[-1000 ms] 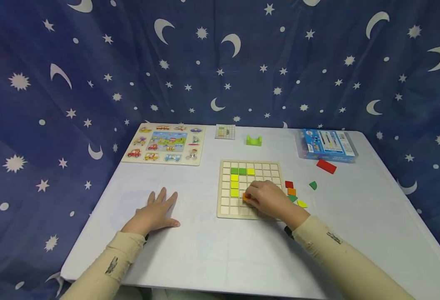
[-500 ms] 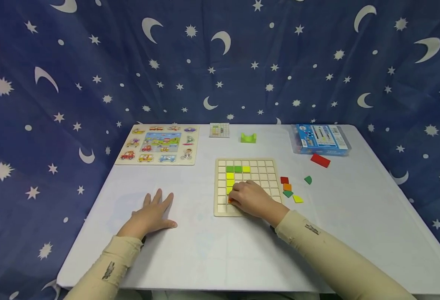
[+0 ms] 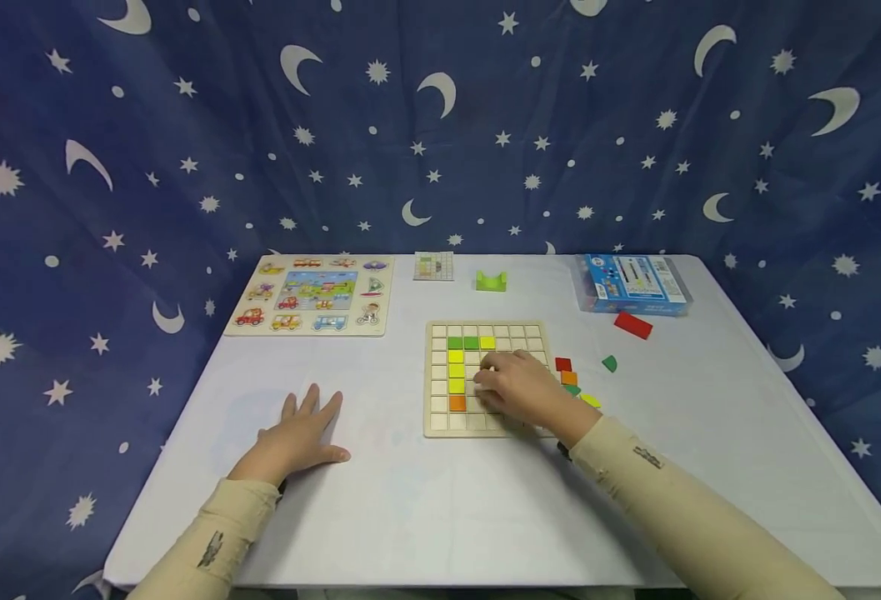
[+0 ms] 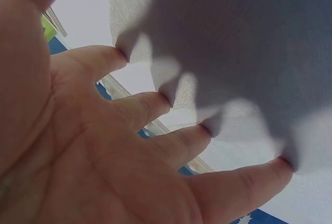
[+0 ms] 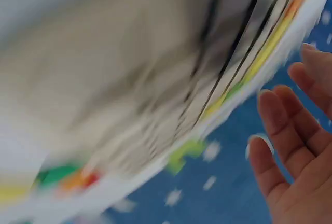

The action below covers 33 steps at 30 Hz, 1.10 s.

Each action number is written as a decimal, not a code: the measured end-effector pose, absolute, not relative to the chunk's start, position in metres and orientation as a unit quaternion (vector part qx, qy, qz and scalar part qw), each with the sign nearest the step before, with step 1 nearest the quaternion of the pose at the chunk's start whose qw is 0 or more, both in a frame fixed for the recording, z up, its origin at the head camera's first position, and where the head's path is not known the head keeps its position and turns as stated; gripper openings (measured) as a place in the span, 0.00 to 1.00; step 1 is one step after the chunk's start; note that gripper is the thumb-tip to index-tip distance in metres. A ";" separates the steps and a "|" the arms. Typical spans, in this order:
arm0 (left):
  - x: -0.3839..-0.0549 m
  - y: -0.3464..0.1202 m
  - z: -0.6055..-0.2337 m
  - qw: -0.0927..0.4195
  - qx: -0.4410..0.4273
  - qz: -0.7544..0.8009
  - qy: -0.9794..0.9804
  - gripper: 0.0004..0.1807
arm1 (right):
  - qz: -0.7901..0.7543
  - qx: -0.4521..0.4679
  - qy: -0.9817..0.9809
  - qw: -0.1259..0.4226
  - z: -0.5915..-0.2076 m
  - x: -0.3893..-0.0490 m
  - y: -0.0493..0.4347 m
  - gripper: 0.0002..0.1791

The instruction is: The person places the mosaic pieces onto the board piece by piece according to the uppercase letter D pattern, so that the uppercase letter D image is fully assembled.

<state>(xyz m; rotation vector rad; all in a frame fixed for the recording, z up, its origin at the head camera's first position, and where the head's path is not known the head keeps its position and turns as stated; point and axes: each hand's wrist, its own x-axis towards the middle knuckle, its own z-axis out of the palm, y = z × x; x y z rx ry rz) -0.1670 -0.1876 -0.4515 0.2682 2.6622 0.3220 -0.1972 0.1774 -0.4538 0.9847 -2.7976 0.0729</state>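
Orange tile [image 3: 458,403] sits in the grid board [image 3: 478,422], second column from the left, directly on the near side of the yellow tile [image 3: 457,386]. Looks flat, so we judge it placed. To do this well, we'd check its edges against the cell walls, tap its middle if one corner rides up, and avoid nudging its neighbour. Our right hand [image 3: 518,385] is over the board, right of the tile, fingers loosely bent, nothing visible between them. Our left hand [image 3: 290,442]: fingers spread apart, tips on the table [image 3: 395,500].

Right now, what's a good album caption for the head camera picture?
Right hand over the grid board, left hand spread on the white table.
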 end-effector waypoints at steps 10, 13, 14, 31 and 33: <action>-0.165 -0.189 -0.448 0.224 0.100 0.117 0.962 0.56 | 0.037 0.174 -0.984 -0.010 -0.458 -0.208 0.283 0.08; -0.165 -0.189 -0.448 0.225 0.100 0.117 0.962 0.56 | 0.041 0.181 -0.983 -0.010 -0.461 -0.206 0.291 0.09; -0.165 -0.189 -0.448 0.225 0.100 0.118 0.962 0.56 | 0.042 0.184 -0.982 -0.008 -0.462 -0.206 0.293 0.09; -0.168 -0.190 -0.455 0.222 0.094 0.113 0.964 0.56 | 0.057 0.172 -0.982 -0.042 -0.462 -0.210 0.296 0.11; -0.168 -0.191 -0.455 0.221 0.092 0.112 0.964 0.56 | 0.056 0.175 -0.982 -0.038 -0.463 -0.211 0.296 0.11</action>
